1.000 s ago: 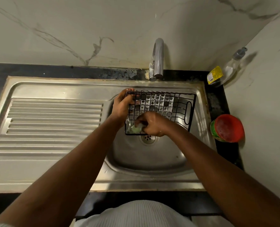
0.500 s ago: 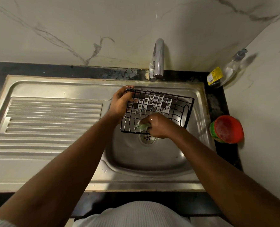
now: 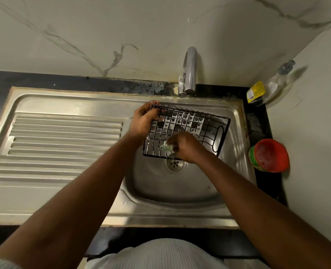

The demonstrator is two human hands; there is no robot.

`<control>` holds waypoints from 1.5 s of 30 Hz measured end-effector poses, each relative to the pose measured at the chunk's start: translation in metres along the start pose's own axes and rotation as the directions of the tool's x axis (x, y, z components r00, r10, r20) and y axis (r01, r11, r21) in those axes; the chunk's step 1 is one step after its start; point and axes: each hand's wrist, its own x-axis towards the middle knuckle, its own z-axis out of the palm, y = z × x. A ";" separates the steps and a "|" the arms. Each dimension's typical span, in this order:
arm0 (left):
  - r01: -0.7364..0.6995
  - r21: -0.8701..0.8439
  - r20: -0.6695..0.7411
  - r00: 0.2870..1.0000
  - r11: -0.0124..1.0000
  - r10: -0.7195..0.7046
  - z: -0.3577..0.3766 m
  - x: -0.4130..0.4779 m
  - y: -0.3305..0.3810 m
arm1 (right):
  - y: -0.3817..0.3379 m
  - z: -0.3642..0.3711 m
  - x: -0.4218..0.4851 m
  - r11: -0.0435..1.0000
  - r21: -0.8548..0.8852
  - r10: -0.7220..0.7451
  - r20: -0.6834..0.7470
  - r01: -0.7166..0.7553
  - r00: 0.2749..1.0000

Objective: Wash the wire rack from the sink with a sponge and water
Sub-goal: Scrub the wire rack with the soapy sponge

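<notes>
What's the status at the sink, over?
Left hand grips rack corner. Right hand presses sponge on it, over basin. Tap looks dry; nothing blocking.

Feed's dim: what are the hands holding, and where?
Left hand grips the wire rack by its left edge; right hand holds the sponge against it.

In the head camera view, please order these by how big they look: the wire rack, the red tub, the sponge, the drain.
1. wire rack
2. red tub
3. drain
4. sponge, partly hidden in the right hand, so its place against the drain is unsure.
</notes>
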 end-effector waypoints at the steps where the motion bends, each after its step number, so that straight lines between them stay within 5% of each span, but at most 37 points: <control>1: -0.004 0.010 0.001 1.000 1.000 0.004 -0.002 0.000 0.000 | -0.003 -0.005 -0.002 1.000 0.019 0.016 0.038 -0.017 0.999; 7: 0.014 0.049 -0.033 0.999 0.999 -0.012 -0.006 -0.004 -0.003 | 0.001 -0.038 -0.017 0.999 0.028 0.023 0.241 -0.030 0.970; 12: 0.042 0.038 0.012 0.999 0.998 -0.043 0.001 -0.005 0.003 | 0.013 -0.013 -0.009 0.995 -0.051 0.081 0.021 -0.080 0.996; 16: 0.040 0.020 -0.009 0.999 0.999 -0.040 -0.001 -0.001 0.008 | 0.024 0.008 -0.014 0.998 0.061 0.028 -0.123 -0.020 0.992; 19: 0.047 0.027 -0.048 0.998 0.999 -0.046 -0.007 0.001 0.007 | 0.016 -0.005 -0.020 0.985 0.151 0.081 -0.008 -0.079 0.997; 25: 0.069 -0.001 -0.074 0.995 0.998 -0.069 -0.007 -0.002 0.010 | 0.018 -0.046 -0.027 0.997 0.058 0.028 0.221 -0.041 0.975; 32: 0.080 0.036 -0.039 0.996 0.996 -0.078 0.004 0.003 0.017 | 0.019 -0.017 -0.018 0.984 -0.162 0.050 -0.148 -0.074 0.988; 41: 0.083 0.128 -0.085 0.994 0.988 -0.073 -0.010 0.002 0.013 | 0.025 -0.033 -0.033 0.995 -0.048 0.098 0.172 -0.091 0.980; 45: 0.110 0.148 -0.051 0.993 0.983 -0.104 -0.002 0.000 0.012 | 0.024 -0.029 -0.023 0.974 -0.178 0.151 0.067 -0.137 0.986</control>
